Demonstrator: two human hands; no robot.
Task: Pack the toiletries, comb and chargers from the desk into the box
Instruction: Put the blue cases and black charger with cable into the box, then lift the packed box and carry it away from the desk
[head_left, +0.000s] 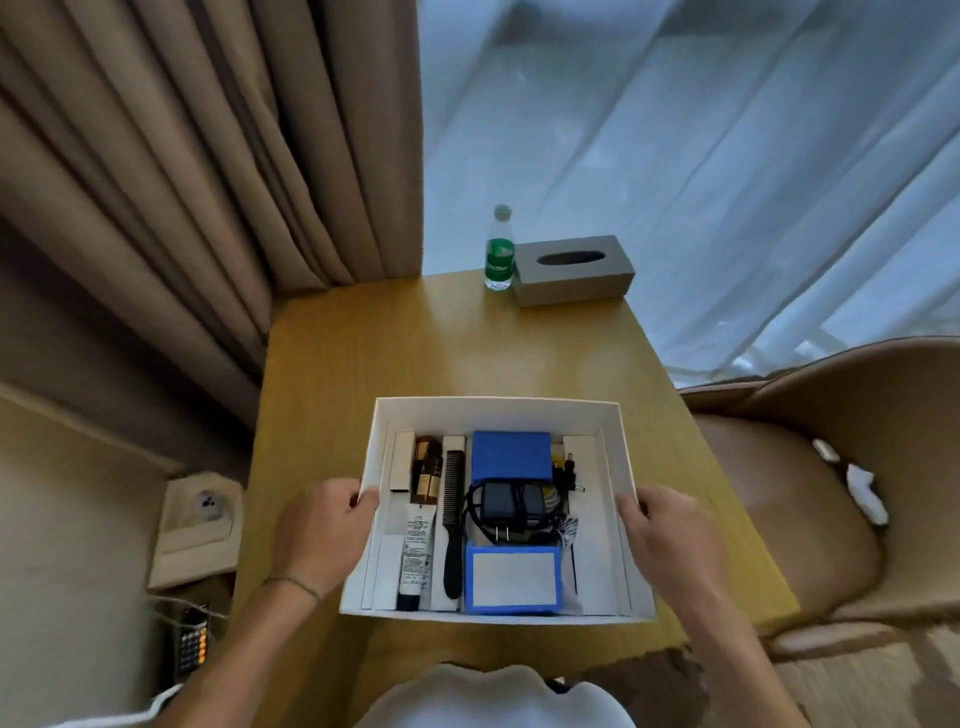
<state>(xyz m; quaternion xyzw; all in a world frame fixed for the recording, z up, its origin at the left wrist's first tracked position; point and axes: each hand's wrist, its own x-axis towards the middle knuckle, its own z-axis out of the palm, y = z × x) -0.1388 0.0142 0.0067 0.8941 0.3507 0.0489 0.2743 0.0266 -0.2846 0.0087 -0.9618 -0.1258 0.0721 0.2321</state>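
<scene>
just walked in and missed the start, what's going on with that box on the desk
A person is holding a white box by its two side walls, the left hand on the left wall and the right hand on the right. The box sits on the wooden desk and already holds a black comb, a tube, a brown bottle, a black charger and two blue boxes. Only a water bottle and a tissue box remain on the desk.

arms – bare, no sleeves | left wrist – thin cord bracelet (291, 583) | torso – white garment (493, 699)
</scene>
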